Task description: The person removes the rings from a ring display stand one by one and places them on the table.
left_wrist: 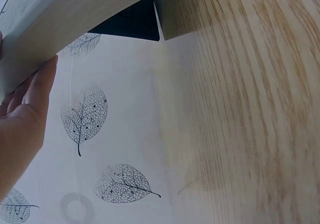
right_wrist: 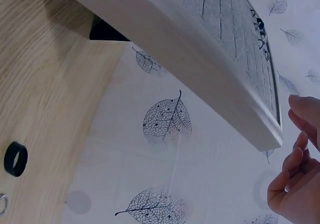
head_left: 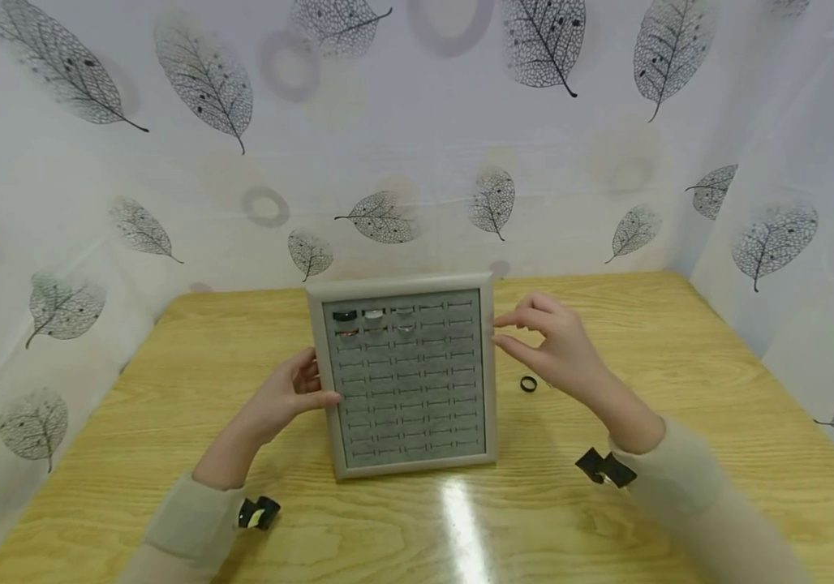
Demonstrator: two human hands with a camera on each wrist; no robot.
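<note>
Wood-grain bench [head_left: 680,389] carries a grey ring tray [head_left: 408,377], propped upright at centre. The left hand [head_left: 287,395] grasps the tray's left edge, thumb on the front. The right hand [head_left: 554,345] hovers beside the upper right edge, fingers [head_left: 515,318] loosely curled, grasping nothing. A few rings [head_left: 373,319] sit in the top rows.

Risk: a nudge from either hand could tip the tray.

The right wrist view shows the black ring [right_wrist: 15,159] and a small silver ring [right_wrist: 2,204]; the silver one is not discernible in the head view.

Both hands [head_left: 293,393] [head_left: 556,345] beside ring tray [head_left: 406,377]
</note>
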